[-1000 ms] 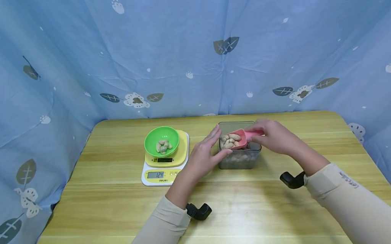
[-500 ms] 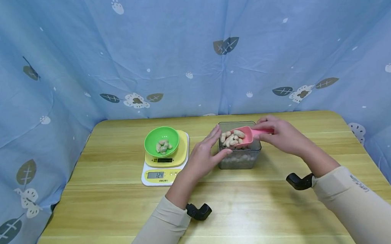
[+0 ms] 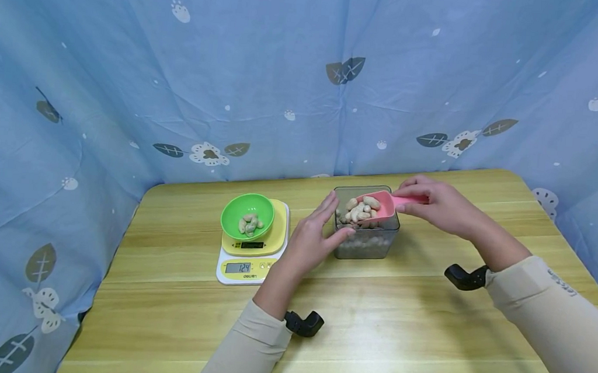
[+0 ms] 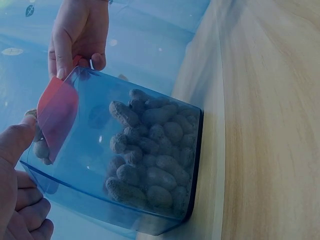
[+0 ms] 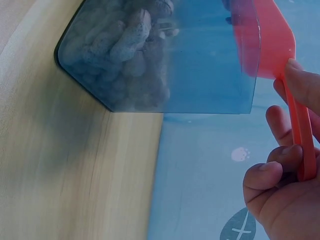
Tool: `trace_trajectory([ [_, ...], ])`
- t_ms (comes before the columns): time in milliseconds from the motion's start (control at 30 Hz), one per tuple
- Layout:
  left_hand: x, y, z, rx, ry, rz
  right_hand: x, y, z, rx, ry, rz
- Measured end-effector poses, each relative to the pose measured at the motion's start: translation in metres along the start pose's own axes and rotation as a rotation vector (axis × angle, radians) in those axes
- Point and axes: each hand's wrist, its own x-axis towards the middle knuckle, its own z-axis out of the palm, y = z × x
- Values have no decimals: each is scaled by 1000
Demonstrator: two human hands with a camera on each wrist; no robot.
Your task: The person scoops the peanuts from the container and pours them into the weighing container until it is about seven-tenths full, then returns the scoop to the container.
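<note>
A clear grey plastic box (image 3: 363, 247) of unshelled peanuts (image 4: 150, 150) stands near the table's back edge. My left hand (image 3: 309, 240) rests at its left side, fingers extended along that side, thumb at the near rim. By its handle, my right hand (image 3: 442, 206) grips a pink scoop (image 3: 389, 205) just above the box's rim. Peanuts (image 3: 363, 209) lie heaped in the scoop's bowl. In the right wrist view, thumb and fingers wrap the scoop's handle (image 5: 301, 135). The left wrist view shows the scoop partly through the box wall.
Left of the box, a yellow and white kitchen scale (image 3: 250, 264) carries a green bowl (image 3: 234, 210) with several peanuts; its display (image 3: 238, 268) reads 124, any decimal point being unclear. A blue patterned curtain (image 3: 264, 90) hangs behind the wooden table (image 3: 371, 344).
My right hand has drawn the loaded scoop to the right and slightly up, toward the box's right rim. My left hand, the scale and the bowl have stayed in place.
</note>
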Motion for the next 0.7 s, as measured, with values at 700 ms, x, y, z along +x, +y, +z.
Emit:
trace_trajectory([
  [700, -3, 4, -6, -59, -16, -52, 4, -10, -3, 23, 15, 48],
])
